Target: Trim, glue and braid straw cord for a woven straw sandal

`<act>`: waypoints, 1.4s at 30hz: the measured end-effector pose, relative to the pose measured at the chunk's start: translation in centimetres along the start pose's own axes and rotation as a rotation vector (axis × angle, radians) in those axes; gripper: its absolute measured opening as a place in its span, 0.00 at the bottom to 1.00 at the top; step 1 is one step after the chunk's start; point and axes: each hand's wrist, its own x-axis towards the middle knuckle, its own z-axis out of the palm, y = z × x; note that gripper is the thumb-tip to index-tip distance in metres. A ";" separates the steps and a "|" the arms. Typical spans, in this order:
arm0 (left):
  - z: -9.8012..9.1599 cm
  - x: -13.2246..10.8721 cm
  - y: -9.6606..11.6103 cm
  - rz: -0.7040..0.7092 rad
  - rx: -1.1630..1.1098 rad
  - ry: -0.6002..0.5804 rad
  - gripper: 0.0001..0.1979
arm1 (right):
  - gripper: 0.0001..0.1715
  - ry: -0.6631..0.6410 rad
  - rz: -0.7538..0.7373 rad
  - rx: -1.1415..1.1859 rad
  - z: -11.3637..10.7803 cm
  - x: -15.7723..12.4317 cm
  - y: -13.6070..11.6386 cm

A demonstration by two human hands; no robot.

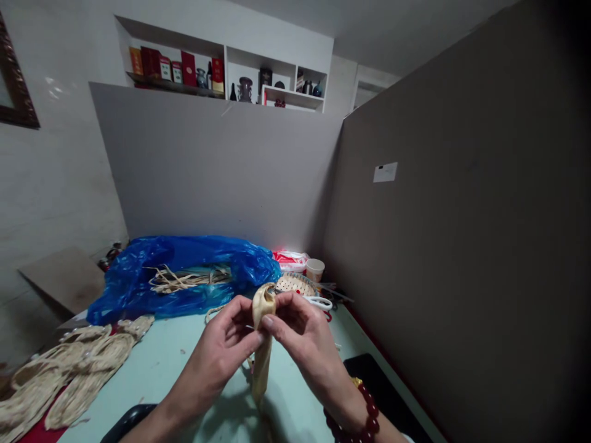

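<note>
A pale yellow strip of dried husk [262, 363] hangs down over the table, its top end curled over into a loop. My left hand [226, 344] pinches it from the left, just below the loop, between thumb and fingers. From the other side my right hand [305, 335] grips the same spot, its thumb pressed on the front of the strip. Both thumbs nearly meet there. The fingertips behind the husk are partly hidden. A red bead bracelet [372, 409] circles my right wrist.
A blue plastic bag [184, 246] holding dry husk strips [184, 280] lies at the back. Braided husk pieces [87, 363] rest on the left. Behind my right hand are a round woven piece [295, 283], a cup [314, 269] and white-handled scissors [322, 302]. Grey partitions [221, 166] enclose the table.
</note>
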 end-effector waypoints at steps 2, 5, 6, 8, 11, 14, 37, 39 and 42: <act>0.2 -0.1 0.3 -0.024 -0.097 0.009 0.10 | 0.11 -0.004 0.022 0.007 -0.2 0.0 -0.3; 0.6 -0.4 1.1 -0.130 -0.295 -0.006 0.12 | 0.12 -0.060 0.053 0.055 -0.6 -0.1 -0.8; 0.6 -0.6 1.3 -0.169 -0.338 -0.019 0.12 | 0.11 -0.085 0.058 0.088 -0.7 -0.2 -1.0; 0.7 -0.9 1.6 -0.220 -0.381 -0.041 0.11 | 0.09 -0.135 0.058 0.135 -0.8 -0.5 -1.4; 0.6 -1.4 1.7 -0.228 -0.404 -0.027 0.10 | 0.06 -0.179 0.031 0.101 -0.8 -0.9 -1.8; 0.4 -1.6 1.6 -0.225 -0.377 0.002 0.10 | 0.03 -0.172 0.001 0.024 -0.7 -1.2 -2.0; -1.5 -1.4 3.1 -0.204 -0.374 -0.110 0.07 | 0.17 -0.302 0.144 0.084 -0.7 -0.9 -2.2; -1.3 -1.4 3.0 -0.177 -0.329 -0.084 0.09 | 0.16 -0.269 0.121 0.020 -0.6 -1.0 -2.1; -0.8 -1.4 2.5 -0.070 -0.146 0.024 0.12 | 0.15 -0.156 0.012 -0.189 -0.1 -1.6 -1.9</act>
